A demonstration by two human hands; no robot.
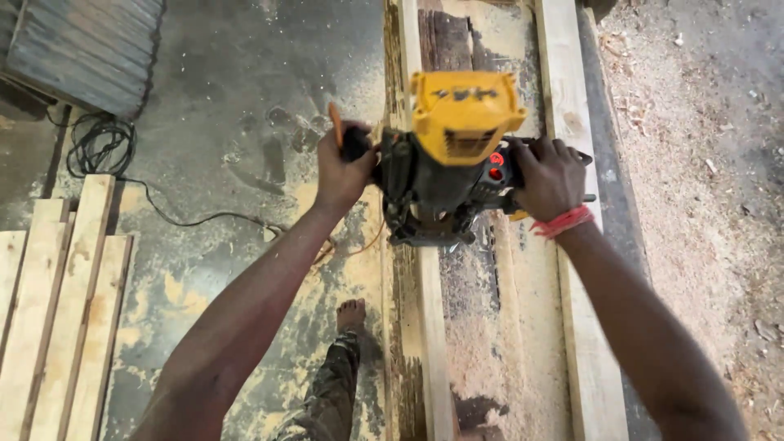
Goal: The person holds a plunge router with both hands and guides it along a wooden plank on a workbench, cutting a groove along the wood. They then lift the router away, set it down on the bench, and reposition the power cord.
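A yellow and black power router (453, 155) stands on a narrow pale wooden plank (433, 327) that runs away from me down the middle of the view. My left hand (341, 167) is closed around the router's left handle, with an orange pencil-like stick poking up beside the thumb. My right hand (549, 175) grips the right handle; a red band circles that wrist. Sawdust lies thick on the bench surface (523, 343) to the right of the plank.
A second, wider plank (572, 245) lies parallel on the right. Several pale boards (61, 310) are stacked at the lower left. A black cable (106, 151) coils on the dusty concrete floor. My bare foot (351, 313) stands beside the bench. Corrugated sheet (82, 49) lies top left.
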